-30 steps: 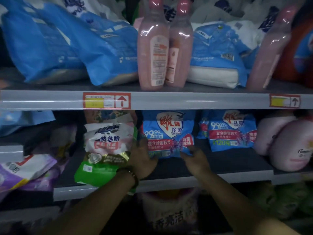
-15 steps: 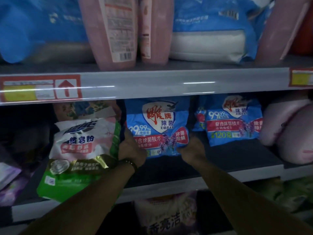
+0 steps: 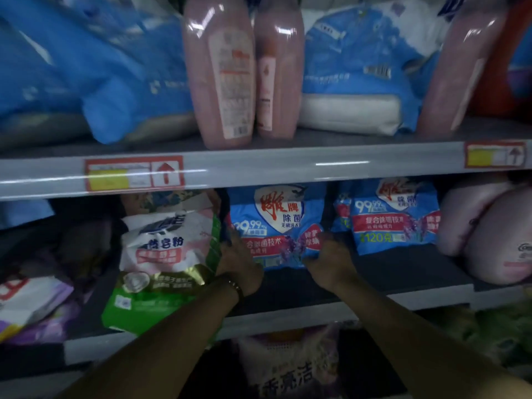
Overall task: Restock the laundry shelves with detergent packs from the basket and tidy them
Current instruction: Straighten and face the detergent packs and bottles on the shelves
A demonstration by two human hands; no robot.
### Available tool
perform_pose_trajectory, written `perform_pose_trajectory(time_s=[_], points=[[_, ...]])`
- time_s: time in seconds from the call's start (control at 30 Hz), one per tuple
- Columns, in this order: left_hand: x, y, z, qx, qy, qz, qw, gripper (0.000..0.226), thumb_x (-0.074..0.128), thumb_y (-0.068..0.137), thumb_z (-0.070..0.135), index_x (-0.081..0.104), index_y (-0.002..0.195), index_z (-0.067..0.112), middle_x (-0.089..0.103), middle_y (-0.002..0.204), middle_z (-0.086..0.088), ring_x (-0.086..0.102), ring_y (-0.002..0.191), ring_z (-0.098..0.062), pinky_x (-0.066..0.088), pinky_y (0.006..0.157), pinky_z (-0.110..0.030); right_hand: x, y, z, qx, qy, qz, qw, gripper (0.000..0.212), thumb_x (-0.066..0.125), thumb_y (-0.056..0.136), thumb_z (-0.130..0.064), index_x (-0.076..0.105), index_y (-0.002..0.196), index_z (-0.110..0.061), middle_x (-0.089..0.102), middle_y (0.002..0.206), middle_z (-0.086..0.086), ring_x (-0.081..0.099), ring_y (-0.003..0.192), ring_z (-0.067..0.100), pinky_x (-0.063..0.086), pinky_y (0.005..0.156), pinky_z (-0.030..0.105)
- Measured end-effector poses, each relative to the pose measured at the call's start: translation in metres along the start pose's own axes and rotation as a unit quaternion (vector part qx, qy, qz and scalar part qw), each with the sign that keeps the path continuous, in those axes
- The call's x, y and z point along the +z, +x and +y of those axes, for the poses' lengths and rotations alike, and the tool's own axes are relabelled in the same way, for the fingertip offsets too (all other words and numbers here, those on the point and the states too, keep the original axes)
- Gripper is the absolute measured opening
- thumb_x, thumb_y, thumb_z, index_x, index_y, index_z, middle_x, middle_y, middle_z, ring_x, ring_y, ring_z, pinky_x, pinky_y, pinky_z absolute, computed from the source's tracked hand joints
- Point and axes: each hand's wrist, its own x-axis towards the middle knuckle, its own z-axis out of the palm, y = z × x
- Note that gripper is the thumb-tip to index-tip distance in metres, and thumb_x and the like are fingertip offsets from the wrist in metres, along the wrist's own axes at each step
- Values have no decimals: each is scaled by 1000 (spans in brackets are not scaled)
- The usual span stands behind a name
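A blue detergent pack [image 3: 277, 223] with a red-and-white shield logo stands upright on the middle shelf [image 3: 403, 279]. My left hand [image 3: 239, 262] grips its lower left corner and my right hand [image 3: 331, 259] grips its lower right corner. A second identical blue pack [image 3: 394, 217] stands just to its right, apart from my hands. To the left, a white, pink and green detergent bag [image 3: 164, 263] leans forward over the shelf edge, close against my left wrist. No basket is in view.
The upper shelf [image 3: 288, 165] holds large blue bags [image 3: 86, 76], two pink bottles [image 3: 221, 70] and a blue-and-white bag [image 3: 354, 82]. Pink soft packs [image 3: 489, 234] lie at the right of the middle shelf. A purple-lettered bag [image 3: 288, 367] sits below.
The view has shifted slightly; both hands stay at the lower corners of the blue pack, which has moved a little further back and stands more upright.
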Motion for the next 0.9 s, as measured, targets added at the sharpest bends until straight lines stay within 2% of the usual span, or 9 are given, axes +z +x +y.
perform_pose_trajectory(time_s=[0.1, 0.2, 0.3, 0.37, 0.5, 0.6, 0.7, 0.83, 0.9], points=[[-21, -27, 14, 36, -15, -75, 996, 83, 65, 82, 47, 32, 153, 21, 55, 142, -8, 61, 122, -27, 56, 102, -39, -27, -28, -31, -51, 30, -22, 998, 33, 77, 90, -26, 63, 119, -19, 65, 115, 3, 65, 106, 22, 57, 85, 31], [-59, -62, 33, 98, -4, -98, 990, 38, 64, 93, 35, 56, 128, 21, 66, 124, -2, 62, 103, -16, 49, 78, -21, -55, -60, -63, -94, 52, -50, 993, 20, 73, 97, -23, 66, 115, -19, 65, 110, -2, 65, 100, 15, 43, 69, 8], [-98, -97, 47, 160, 26, -71, 984, 4, 61, 94, 29, 60, 94, 26, 68, 102, -2, 66, 98, -21, 41, 72, -22, -93, -96, -101, -133, 86, -61, 985, 33, 73, 96, -21, 66, 128, -20, 69, 118, -3, 66, 107, 13, 50, 86, 15], [-126, -121, 57, 191, 43, -61, 979, 9, 61, 94, 26, 59, 85, 26, 66, 93, -1, 68, 99, -25, 41, 74, -26, -118, -117, -121, -147, 107, -49, 982, 27, 74, 95, -18, 68, 121, -23, 72, 112, -2, 69, 104, 16, 54, 88, 20], [-180, -161, 75, 189, 26, -40, 981, 19, 66, 95, 36, 73, 111, 29, 73, 114, 3, 69, 104, -17, 55, 89, -29, -167, -154, -162, -164, 125, -25, 978, 24, 72, 94, -14, 66, 94, -37, 72, 94, -9, 71, 93, 12, 49, 67, 7], [-215, -173, 87, 199, 26, -8, 980, 14, 69, 91, 35, 72, 104, 32, 73, 113, 5, 68, 103, -16, 55, 90, -27, -199, -167, -185, -172, 112, 0, 979, 10, 72, 94, -19, 70, 103, -23, 74, 93, -4, 71, 87, 15, 49, 63, 12], [-258, -175, 110, 188, -23, 23, 982, 5, 71, 86, 26, 74, 90, 25, 74, 95, 7, 69, 90, -15, 58, 78, -31, -229, -171, -213, -173, 110, 12, 979, 12, 71, 92, -23, 70, 104, -27, 73, 91, -9, 71, 86, 12, 51, 66, 20], [-306, -170, 141, 158, -63, 104, 980, 24, 65, 88, 19, 68, 111, 21, 69, 105, 2, 64, 100, -20, 55, 84, -33, -251, -165, -248, -178, 128, 45, 975, 18, 71, 87, -22, 68, 103, -28, 71, 95, -10, 68, 92, 10, 55, 75, 27], [-319, -164, 149, 132, -103, 126, 978, 33, 58, 89, 8, 60, 121, 16, 63, 113, -3, 60, 105, -24, 51, 86, -33, -249, -156, -262, -163, 126, 64, 976, 19, 73, 85, -22, 67, 102, -22, 71, 94, -7, 67, 89, 11, 52, 69, 26]])
